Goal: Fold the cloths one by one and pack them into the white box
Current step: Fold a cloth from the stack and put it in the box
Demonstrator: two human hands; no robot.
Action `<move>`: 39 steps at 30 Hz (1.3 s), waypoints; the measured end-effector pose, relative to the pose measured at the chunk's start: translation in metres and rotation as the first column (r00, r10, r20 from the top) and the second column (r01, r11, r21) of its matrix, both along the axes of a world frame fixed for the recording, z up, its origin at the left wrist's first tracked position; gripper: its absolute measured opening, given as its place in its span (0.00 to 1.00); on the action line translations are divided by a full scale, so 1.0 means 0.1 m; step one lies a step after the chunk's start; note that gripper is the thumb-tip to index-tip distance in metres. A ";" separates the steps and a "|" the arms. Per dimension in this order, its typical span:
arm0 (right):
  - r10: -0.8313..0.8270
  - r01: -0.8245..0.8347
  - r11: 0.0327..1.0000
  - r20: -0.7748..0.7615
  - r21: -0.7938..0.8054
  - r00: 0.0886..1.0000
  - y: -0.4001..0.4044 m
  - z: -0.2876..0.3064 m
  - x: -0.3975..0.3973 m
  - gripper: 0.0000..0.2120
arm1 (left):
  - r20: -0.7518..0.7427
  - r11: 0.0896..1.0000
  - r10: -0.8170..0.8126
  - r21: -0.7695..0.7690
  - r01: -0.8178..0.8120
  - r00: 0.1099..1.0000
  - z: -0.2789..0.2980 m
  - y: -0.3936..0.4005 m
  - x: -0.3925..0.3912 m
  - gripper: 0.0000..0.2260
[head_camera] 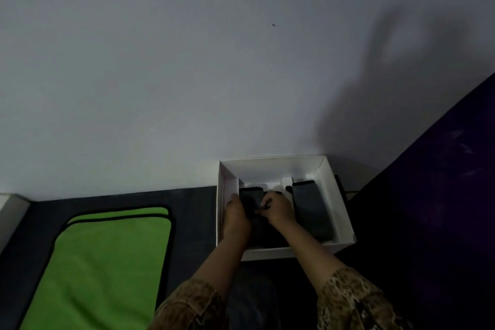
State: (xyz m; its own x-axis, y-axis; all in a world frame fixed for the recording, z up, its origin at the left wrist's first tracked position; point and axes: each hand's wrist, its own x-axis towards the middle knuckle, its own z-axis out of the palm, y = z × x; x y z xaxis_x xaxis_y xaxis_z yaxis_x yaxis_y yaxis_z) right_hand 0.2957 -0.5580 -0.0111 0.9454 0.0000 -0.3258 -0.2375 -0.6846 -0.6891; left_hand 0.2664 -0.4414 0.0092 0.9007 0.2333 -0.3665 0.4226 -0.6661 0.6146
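A white box [336, 190] stands open against the wall, right of centre. Inside, a folded dark grey cloth [312, 209] lies along the right side. Both hands are inside the box's left half on a second dark folded cloth [251, 195]. My left hand [237, 215] presses its left edge, and my right hand [278, 207] pinches its top with curled fingers. A green cloth with black trim [107, 262] lies flat at the lower left, apart from the box.
A pale wall [187, 75] rises right behind the box. The dark surface [192, 211] carries the box and the green cloth. A dark purple fabric [442, 195] fills the right side. A pale ledge [10, 211] sits at the far left.
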 end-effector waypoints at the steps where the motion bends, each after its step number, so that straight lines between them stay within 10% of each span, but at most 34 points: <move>1: 0.004 -0.004 1.000 0.012 -0.001 1.000 0.00 -0.03 0.00 0.15 | -0.012 0.999 -0.020 0.032 0.021 1.000 0.01 0.01 -0.01 0.13; 8: -0.017 0.016 1.000 0.058 0.016 0.998 -0.01 0.10 -0.03 0.06 | 0.043 0.998 -0.053 -0.017 0.054 0.998 0.20 0.00 -0.03 0.12; 14: -0.227 0.193 0.968 0.226 0.162 0.947 0.18 0.76 -0.13 0.08 | 0.405 0.989 0.026 -0.146 0.037 0.914 0.76 0.15 -0.05 0.06; 21: -0.162 0.001 0.896 0.324 0.445 0.932 1.14 1.35 -0.83 0.08 | 0.578 0.963 0.254 -0.227 -0.147 0.776 1.11 1.22 -0.45 0.06; 29: 0.129 -0.123 0.968 -0.010 0.218 0.992 2.22 0.40 -1.80 0.04 | 0.324 0.903 0.426 -0.087 -0.421 0.845 0.29 2.82 -1.67 0.07; 39: -0.071 0.063 0.997 -0.215 -0.043 0.974 2.52 -0.22 -2.49 0.20 | -0.270 0.828 0.558 0.109 -0.551 0.785 -0.26 3.95 -2.64 0.28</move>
